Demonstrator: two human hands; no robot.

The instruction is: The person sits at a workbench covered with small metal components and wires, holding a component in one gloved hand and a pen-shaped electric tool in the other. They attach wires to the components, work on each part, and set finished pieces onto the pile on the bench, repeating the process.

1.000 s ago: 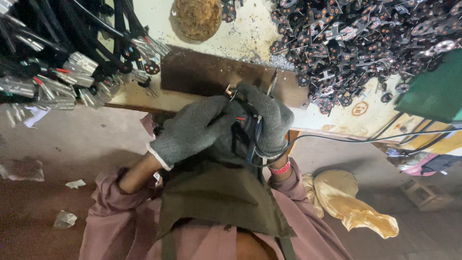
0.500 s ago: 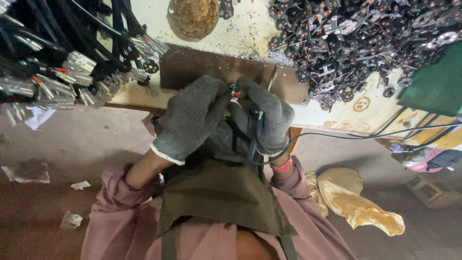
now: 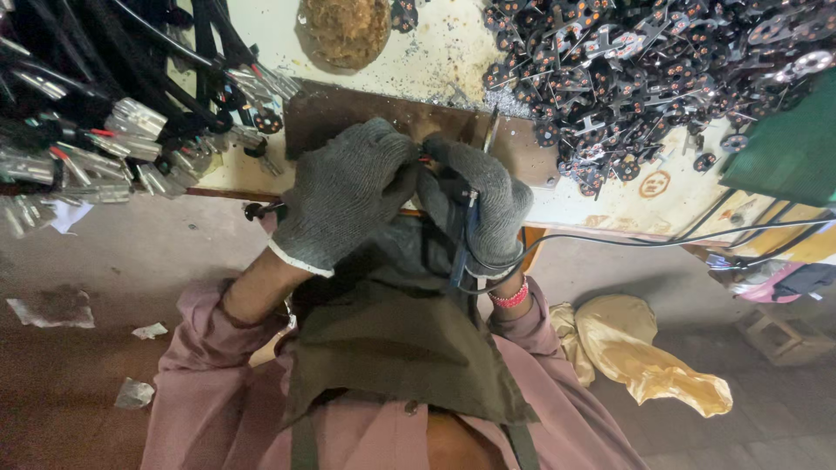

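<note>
Both my hands wear grey knit gloves and meet at the near edge of a brown board (image 3: 348, 122) on the bench. My left hand (image 3: 348, 196) is closed, its fingertips pinching a small part with a red bit (image 3: 424, 159); most of the part is hidden. My right hand (image 3: 488, 200) is wrapped around a blue-handled tool (image 3: 461, 248). The tool's thin metal tip (image 3: 492, 130) points up over the board, and its black cord (image 3: 662, 237) trails off to the right.
Black cables with silver end pieces (image 3: 113, 130) lie bundled at the left. A heap of small black round parts (image 3: 653, 61) fills the top right. A brown scrubbing pad (image 3: 344, 30) sits behind the board, a green object (image 3: 784, 148) at the right, and a yellow cloth (image 3: 653, 365) on the floor.
Both hands have shifted slightly up toward the brown board, still pressed together. The grip on the tool is unchanged.
</note>
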